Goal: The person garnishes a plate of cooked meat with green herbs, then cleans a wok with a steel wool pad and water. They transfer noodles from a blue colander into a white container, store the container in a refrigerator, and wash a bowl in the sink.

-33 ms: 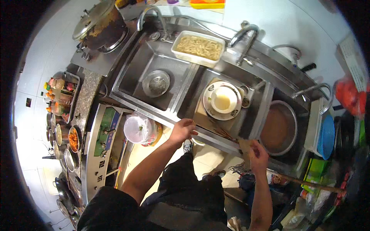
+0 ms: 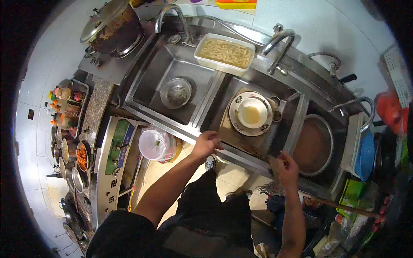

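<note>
My left hand is over the front rim of the sinks, its fingers loosely bent and apart with nothing between them. Farther right, my right hand pinches a tan, flat, limp-looking piece; its kind is unclear. Just left of it, thin brown sticks like chopsticks lie at the front of the middle basin; whether they touch the tan piece I cannot tell. Behind them, a cream bowl with some yellowish liquid sits on a patterned plate, on a brown board.
A metal strainer bowl lies in the left basin. Behind, a white tub of pale strips straddles the divider. The right basin holds a large pot of brownish liquid. Taps line the back. A lined bucket stands below, left.
The view has shifted slightly. My right hand has risen a little, and less of the tan piece shows below its fingers. My left hand stays over the rim.
</note>
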A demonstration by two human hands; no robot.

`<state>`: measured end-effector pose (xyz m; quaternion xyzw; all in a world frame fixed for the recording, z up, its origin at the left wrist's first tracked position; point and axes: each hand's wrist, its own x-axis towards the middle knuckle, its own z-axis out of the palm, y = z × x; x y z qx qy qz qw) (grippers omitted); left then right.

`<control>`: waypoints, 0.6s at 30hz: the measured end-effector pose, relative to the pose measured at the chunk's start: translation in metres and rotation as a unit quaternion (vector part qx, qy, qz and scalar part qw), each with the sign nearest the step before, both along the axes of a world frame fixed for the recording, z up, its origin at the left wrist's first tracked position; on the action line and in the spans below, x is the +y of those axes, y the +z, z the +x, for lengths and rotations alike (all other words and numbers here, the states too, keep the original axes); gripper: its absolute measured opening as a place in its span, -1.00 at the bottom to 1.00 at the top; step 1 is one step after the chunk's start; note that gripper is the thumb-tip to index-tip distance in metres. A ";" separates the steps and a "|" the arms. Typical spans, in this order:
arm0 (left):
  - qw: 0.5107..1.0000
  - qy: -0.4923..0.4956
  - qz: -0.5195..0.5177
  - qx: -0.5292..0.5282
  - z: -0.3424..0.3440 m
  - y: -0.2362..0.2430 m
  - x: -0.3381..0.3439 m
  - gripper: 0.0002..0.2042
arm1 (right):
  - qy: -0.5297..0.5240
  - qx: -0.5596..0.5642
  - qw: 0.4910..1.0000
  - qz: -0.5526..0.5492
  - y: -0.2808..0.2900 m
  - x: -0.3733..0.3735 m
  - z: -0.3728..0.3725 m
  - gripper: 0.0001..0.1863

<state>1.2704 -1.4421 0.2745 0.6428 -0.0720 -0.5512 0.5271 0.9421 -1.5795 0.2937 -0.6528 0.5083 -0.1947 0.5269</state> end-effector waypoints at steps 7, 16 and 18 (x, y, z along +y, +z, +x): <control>0.994 -0.084 0.064 -0.025 0.032 -0.063 -0.056 -0.46 | -0.018 0.186 0.982 0.010 -0.096 -0.131 0.098 -0.45; 0.997 0.031 0.062 0.030 0.059 -0.037 -0.035 -0.48 | 0.079 0.243 0.965 -0.057 -0.117 -0.203 0.163 -0.44; 0.997 0.025 0.077 0.016 0.059 -0.033 -0.032 -0.50 | 0.073 0.220 0.971 -0.060 -0.118 -0.204 0.169 -0.47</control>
